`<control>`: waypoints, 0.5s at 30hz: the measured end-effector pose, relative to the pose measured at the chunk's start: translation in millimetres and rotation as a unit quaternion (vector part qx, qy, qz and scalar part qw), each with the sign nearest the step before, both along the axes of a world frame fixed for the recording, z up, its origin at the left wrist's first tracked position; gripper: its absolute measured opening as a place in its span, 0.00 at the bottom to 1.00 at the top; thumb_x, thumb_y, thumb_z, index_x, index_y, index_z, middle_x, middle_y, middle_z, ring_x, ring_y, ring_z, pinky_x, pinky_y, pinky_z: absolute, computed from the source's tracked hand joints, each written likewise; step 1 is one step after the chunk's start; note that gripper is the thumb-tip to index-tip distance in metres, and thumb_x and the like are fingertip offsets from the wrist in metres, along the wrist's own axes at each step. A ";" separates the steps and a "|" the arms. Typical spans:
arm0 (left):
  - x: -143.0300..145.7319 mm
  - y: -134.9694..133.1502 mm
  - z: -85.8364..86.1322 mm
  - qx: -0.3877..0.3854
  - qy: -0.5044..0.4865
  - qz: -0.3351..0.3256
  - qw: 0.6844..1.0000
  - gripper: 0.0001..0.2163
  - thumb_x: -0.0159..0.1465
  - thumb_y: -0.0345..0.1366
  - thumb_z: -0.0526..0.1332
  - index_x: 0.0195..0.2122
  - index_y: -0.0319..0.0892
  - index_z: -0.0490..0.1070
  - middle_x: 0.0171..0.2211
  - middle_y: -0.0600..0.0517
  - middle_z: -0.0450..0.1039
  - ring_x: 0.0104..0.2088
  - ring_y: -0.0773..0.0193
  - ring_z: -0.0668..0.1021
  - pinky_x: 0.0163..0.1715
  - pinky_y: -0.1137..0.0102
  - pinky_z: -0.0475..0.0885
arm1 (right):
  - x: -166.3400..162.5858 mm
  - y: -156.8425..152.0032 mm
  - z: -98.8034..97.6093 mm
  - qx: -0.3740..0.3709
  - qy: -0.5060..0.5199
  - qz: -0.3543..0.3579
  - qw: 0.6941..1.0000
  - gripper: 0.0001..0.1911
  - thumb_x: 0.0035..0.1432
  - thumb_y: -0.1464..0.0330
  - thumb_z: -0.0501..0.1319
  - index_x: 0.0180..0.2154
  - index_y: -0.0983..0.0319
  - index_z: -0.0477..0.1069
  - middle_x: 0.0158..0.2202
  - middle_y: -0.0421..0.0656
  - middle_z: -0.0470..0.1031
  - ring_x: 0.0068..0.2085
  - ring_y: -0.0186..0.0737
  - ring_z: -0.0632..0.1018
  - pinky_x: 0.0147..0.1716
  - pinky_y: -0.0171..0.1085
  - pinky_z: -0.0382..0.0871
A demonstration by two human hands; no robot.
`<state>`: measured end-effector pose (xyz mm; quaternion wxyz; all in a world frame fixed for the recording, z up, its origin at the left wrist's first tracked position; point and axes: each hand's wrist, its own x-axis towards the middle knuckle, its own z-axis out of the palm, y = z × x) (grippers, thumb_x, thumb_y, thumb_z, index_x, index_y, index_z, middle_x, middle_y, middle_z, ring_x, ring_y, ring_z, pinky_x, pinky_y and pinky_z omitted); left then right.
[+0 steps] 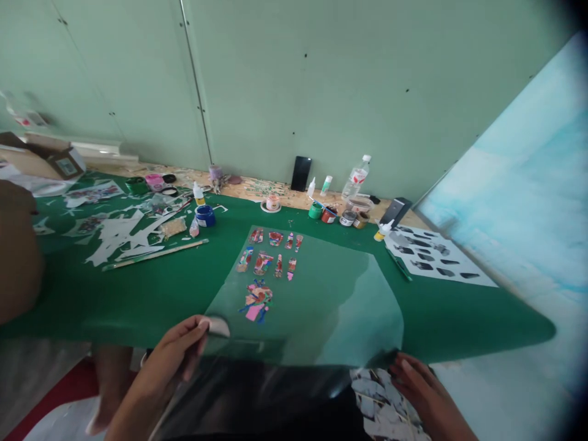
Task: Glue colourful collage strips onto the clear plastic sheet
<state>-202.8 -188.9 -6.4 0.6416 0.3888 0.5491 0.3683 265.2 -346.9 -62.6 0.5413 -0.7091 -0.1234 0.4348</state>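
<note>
A clear plastic sheet [321, 294] lies on the green table cover [138, 294] and hangs over its near edge. Small coloured paper cut-outs [269, 260] are laid out on the sheet. My left hand [177, 355] pinches the sheet's near left corner, which curls up white at my fingertips. My right hand [425, 392] is at the sheet's near right edge, its fingers curled by the edge; whether it grips the sheet I cannot tell. Beside it lie grey paper scraps [381, 398].
Paint pots [342, 214], a blue jar [205, 215], glue bottles, a water bottle [356, 177] and a dark phone [301, 173] stand at the back. White paper offcuts [119, 236] and a long stick [154, 254] lie left. A white sheet with dark shapes [434, 257] is right. Another person's arm [16, 251] is far left.
</note>
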 end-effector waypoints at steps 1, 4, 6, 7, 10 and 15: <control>2.4 1.0 -1.2 -0.001 0.004 0.013 1.000 0.21 0.54 0.54 0.69 0.27 0.41 0.65 0.18 0.61 0.63 0.13 0.78 0.57 0.13 0.79 0.48 | -5.2 3.7 5.6 0.002 0.011 0.011 1.000 0.26 0.44 0.53 0.75 0.43 0.58 0.78 0.49 0.47 0.81 0.48 0.53 0.82 0.42 0.42 0.80; 7.9 3.1 -1.5 -0.010 0.014 0.028 0.999 0.21 0.53 0.54 0.70 0.29 0.40 0.67 0.18 0.61 0.65 0.11 0.80 0.56 0.12 0.80 0.46 | -28.8 16.9 23.4 0.016 0.051 0.036 0.998 0.26 0.43 0.52 0.76 0.41 0.60 0.79 0.40 0.47 0.82 0.33 0.45 0.82 0.30 0.40 0.76; 8.8 3.8 -0.1 -0.018 0.011 0.043 0.999 0.22 0.50 0.53 0.71 0.32 0.40 0.69 0.18 0.61 0.66 0.11 0.80 0.55 0.12 0.80 0.45 | -44.4 26.7 34.0 0.020 0.067 0.041 0.997 0.26 0.41 0.53 0.76 0.39 0.61 0.79 0.37 0.47 0.83 0.30 0.42 0.81 0.29 0.39 0.74; 8.6 3.8 0.5 -0.021 0.008 0.054 0.998 0.22 0.49 0.52 0.72 0.33 0.40 0.70 0.18 0.60 0.66 0.11 0.80 0.56 0.12 0.80 0.46 | -50.7 31.6 38.4 0.024 0.071 0.045 0.996 0.26 0.41 0.53 0.77 0.40 0.61 0.79 0.37 0.47 0.83 0.30 0.42 0.81 0.30 0.39 0.74; 6.9 2.8 -0.1 -0.034 0.005 0.071 0.997 0.24 0.47 0.51 0.74 0.38 0.42 0.73 0.19 0.60 0.68 0.12 0.77 0.59 0.11 0.79 0.49 | -62.9 44.8 46.5 0.023 0.090 0.063 0.994 0.26 0.43 0.54 0.76 0.41 0.62 0.79 0.38 0.49 0.83 0.32 0.43 0.81 0.32 0.39 0.74; -0.1 1.9 -10.9 -0.041 0.044 0.079 0.995 0.28 0.46 0.56 0.73 0.43 0.45 0.74 0.19 0.59 0.68 0.10 0.73 0.61 0.09 0.76 0.53 | -78.2 60.1 46.5 0.062 0.059 0.084 0.993 0.17 0.54 0.52 0.69 0.35 0.59 0.79 0.31 0.43 0.78 0.26 0.37 0.75 0.26 0.36 0.69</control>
